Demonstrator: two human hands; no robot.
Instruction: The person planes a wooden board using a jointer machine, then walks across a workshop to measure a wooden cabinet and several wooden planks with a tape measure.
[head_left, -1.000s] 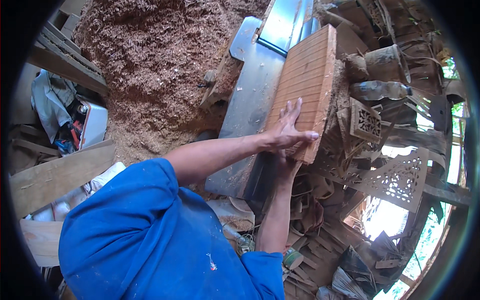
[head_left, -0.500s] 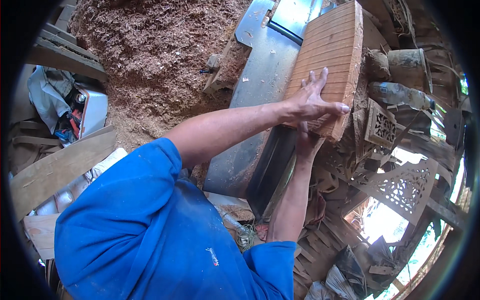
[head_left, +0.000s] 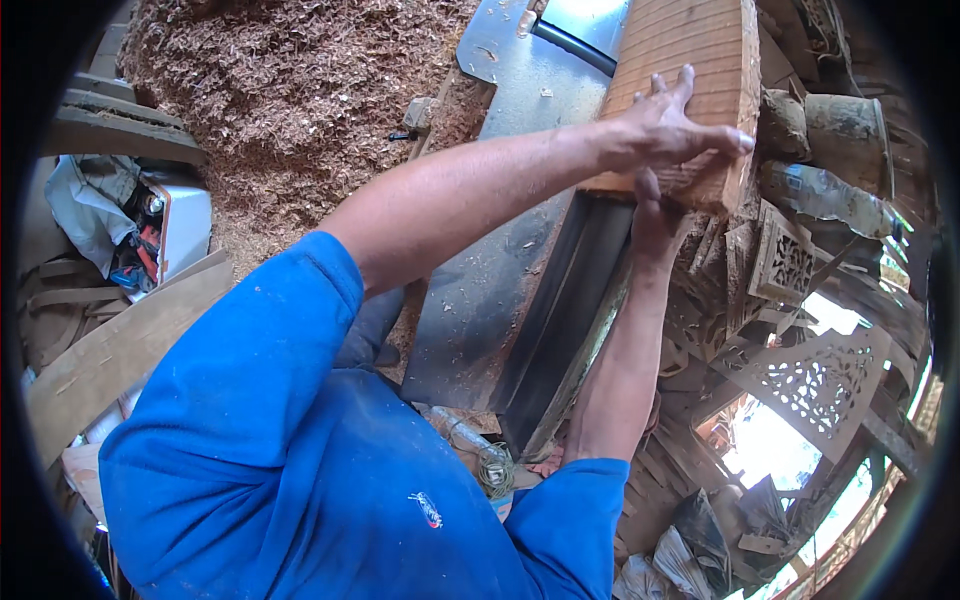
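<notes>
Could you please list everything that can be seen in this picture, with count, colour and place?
grooved wooden board: one, orange-brown, on the machine table at top, under both hands
metal machine table: one, grey, dusted with chips, running from centre to top
wood shavings heap: one, reddish-brown, upper left
carved fretwork panels: several, pale brown, stacked at right
plastic bottle: one, clear and dusty, lying right of the board
plank: one, pale wood, left
bundle of cloth and bags: one heap, grey and mixed colours, far left
blue shirt: one, on the person, bottom
left hand: flat on the board's face, fingers spread
right hand: against the board's near end, partly hidden
</notes>
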